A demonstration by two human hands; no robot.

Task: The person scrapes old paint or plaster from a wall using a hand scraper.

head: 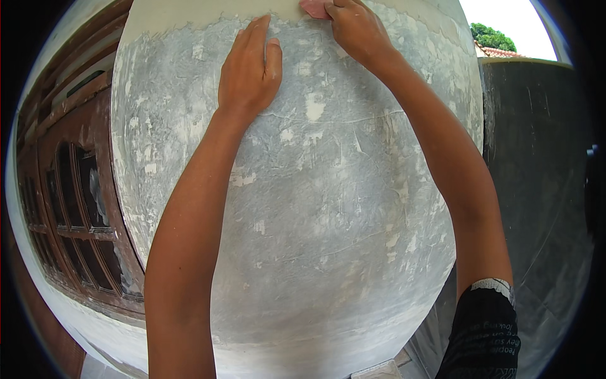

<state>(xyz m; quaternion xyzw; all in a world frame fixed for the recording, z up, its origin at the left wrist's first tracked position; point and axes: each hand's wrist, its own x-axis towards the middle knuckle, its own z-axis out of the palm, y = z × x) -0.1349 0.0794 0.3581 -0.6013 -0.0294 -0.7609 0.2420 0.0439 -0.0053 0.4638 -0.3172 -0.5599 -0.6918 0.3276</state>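
A grey plastered wall (322, 203) with pale patches and fine cracks rises in front of me. Along its top runs a smooth cream-coloured coat (213, 13) with a ragged lower edge. My right hand (362, 35) grips a flat pink piece (315, 8) at the upper edge of the view, over the cream coat. The piece is partly cut off, and its material is unclear. To the left, my left hand (251, 68) rests against the wall with its palm side towards it, its fingertips at the ragged edge and its thumb apart. It holds nothing.
A brown wooden window with glass panes (116, 237) is set at the left. On the right stands a dark panel (530, 156), with a tree (492, 38) and a tiled roof (499, 53) beyond. Floor tiles (378, 371) show below the wall.
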